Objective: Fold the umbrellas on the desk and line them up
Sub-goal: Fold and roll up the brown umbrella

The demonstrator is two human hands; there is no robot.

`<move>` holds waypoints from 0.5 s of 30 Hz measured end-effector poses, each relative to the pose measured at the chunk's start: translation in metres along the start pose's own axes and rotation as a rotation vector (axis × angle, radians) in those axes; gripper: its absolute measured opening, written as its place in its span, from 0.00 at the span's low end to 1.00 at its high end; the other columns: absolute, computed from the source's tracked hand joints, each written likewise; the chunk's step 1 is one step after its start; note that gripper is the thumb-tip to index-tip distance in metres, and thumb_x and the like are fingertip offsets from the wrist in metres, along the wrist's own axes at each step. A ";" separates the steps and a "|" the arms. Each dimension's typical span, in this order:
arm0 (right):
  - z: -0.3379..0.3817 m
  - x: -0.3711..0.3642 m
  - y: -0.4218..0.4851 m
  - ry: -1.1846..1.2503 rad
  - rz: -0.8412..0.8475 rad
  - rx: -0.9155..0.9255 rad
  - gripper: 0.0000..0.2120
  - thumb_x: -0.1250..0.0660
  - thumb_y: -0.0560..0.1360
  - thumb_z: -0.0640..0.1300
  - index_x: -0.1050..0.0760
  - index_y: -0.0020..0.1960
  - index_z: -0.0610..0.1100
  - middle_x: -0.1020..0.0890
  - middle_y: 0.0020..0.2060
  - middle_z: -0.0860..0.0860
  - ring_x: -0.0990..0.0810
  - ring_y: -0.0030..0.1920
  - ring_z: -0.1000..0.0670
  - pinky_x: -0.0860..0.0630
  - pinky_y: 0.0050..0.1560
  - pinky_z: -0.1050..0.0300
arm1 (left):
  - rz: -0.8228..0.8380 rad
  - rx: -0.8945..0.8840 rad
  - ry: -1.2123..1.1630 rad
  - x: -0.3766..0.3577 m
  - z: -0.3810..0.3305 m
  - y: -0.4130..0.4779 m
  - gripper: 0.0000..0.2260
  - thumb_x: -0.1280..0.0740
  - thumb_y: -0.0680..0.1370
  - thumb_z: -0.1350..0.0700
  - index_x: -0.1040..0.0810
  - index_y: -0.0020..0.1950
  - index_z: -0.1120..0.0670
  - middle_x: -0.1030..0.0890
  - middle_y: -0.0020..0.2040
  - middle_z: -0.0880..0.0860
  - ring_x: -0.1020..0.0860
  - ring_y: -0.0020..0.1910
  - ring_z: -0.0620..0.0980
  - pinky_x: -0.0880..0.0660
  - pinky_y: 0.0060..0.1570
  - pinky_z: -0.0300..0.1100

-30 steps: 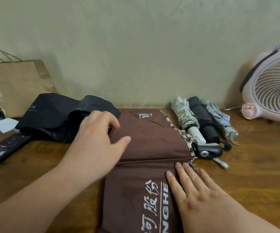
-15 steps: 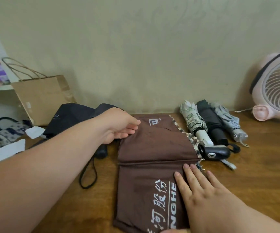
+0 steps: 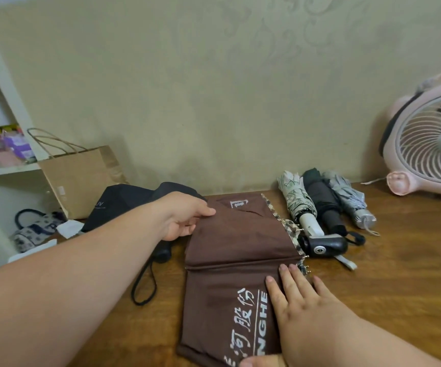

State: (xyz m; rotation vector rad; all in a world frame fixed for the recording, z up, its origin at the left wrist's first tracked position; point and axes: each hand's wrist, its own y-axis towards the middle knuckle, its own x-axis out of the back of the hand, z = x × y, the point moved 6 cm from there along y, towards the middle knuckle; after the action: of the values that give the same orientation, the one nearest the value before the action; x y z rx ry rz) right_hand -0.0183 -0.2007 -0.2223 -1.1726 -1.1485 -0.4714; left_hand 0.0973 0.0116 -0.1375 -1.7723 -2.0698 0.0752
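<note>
The brown umbrella lies flattened at the middle of the desk, its black handle pointing right. Your left hand pinches its far left edge, thumb on top; your right hand presses flat on the near panel, fingers straight. Three folded umbrellas lie side by side just to its right; a black umbrella sprawls to its left.

Three folded umbrellas lie right of the flattened umbrella

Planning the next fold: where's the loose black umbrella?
Head view: the loose black umbrella lies left rear on the desk, between the paper bag and the brown umbrella.
</note>
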 end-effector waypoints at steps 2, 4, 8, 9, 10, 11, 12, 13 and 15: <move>-0.001 -0.002 0.000 -0.006 0.022 -0.007 0.73 0.67 0.46 0.85 0.72 0.80 0.41 0.69 0.79 0.38 0.69 0.80 0.38 0.62 0.78 0.36 | 0.028 -0.077 -0.055 0.001 -0.005 -0.013 0.13 0.29 0.78 0.67 0.20 0.61 0.57 0.14 0.52 0.56 0.17 0.48 0.51 0.22 0.50 0.43; 0.001 0.001 -0.003 0.007 0.013 -0.016 0.71 0.61 0.50 0.85 0.72 0.80 0.41 0.68 0.79 0.38 0.69 0.80 0.38 0.63 0.78 0.36 | 0.075 -0.142 -0.079 0.005 -0.007 -0.032 0.16 0.31 0.78 0.68 0.20 0.64 0.58 0.14 0.55 0.58 0.16 0.52 0.53 0.21 0.52 0.47; 0.001 0.004 -0.012 -0.011 0.012 -0.025 0.63 0.54 0.65 0.85 0.73 0.80 0.42 0.69 0.79 0.39 0.70 0.80 0.39 0.64 0.79 0.36 | 0.178 -0.242 -0.180 0.013 0.008 -0.077 0.21 0.31 0.74 0.70 0.21 0.66 0.58 0.15 0.59 0.60 0.17 0.56 0.56 0.24 0.58 0.50; 0.001 0.005 -0.014 -0.009 0.012 -0.028 0.63 0.52 0.67 0.84 0.73 0.80 0.42 0.69 0.79 0.39 0.70 0.80 0.39 0.64 0.79 0.37 | 0.189 -0.254 -0.191 0.015 0.016 -0.088 0.24 0.29 0.71 0.70 0.21 0.66 0.58 0.15 0.59 0.60 0.17 0.55 0.56 0.24 0.58 0.51; 0.001 0.007 -0.018 -0.018 0.012 -0.033 0.62 0.52 0.68 0.84 0.72 0.80 0.41 0.68 0.80 0.39 0.69 0.80 0.39 0.64 0.79 0.37 | 0.196 -0.258 -0.203 0.015 0.027 -0.096 0.25 0.28 0.68 0.70 0.21 0.65 0.58 0.15 0.58 0.61 0.16 0.55 0.56 0.23 0.56 0.51; 0.000 0.009 -0.021 -0.044 0.008 -0.037 0.61 0.53 0.68 0.83 0.71 0.80 0.41 0.65 0.81 0.39 0.67 0.81 0.39 0.63 0.80 0.38 | 0.199 -0.246 -0.225 0.015 0.040 -0.103 0.25 0.29 0.67 0.69 0.20 0.64 0.59 0.16 0.59 0.61 0.16 0.55 0.57 0.23 0.56 0.52; 0.001 0.010 -0.023 -0.070 0.000 -0.031 0.61 0.55 0.68 0.83 0.69 0.81 0.41 0.62 0.81 0.39 0.65 0.81 0.38 0.63 0.80 0.38 | 0.209 -0.227 -0.245 0.013 0.053 -0.110 0.24 0.28 0.66 0.68 0.19 0.63 0.59 0.17 0.60 0.63 0.17 0.58 0.60 0.22 0.59 0.54; 0.002 0.011 -0.025 -0.093 -0.009 -0.013 0.59 0.57 0.68 0.83 0.66 0.82 0.42 0.59 0.82 0.40 0.63 0.81 0.38 0.62 0.80 0.37 | 0.215 -0.205 -0.250 0.010 0.066 -0.115 0.24 0.26 0.66 0.67 0.18 0.62 0.58 0.19 0.62 0.63 0.18 0.61 0.63 0.23 0.63 0.58; 0.005 0.011 -0.029 -0.081 -0.011 0.042 0.58 0.63 0.63 0.84 0.65 0.83 0.50 0.61 0.82 0.45 0.64 0.81 0.39 0.62 0.80 0.37 | 0.210 -0.187 -0.184 0.004 0.086 -0.123 0.23 0.21 0.65 0.63 0.17 0.60 0.56 0.19 0.63 0.61 0.20 0.63 0.64 0.24 0.66 0.58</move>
State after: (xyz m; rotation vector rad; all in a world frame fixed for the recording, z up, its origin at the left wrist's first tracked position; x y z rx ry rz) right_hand -0.0398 -0.2041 -0.1993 -1.1580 -1.2298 -0.4092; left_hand -0.0477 0.0110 -0.1774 -2.1675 -2.0640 0.1118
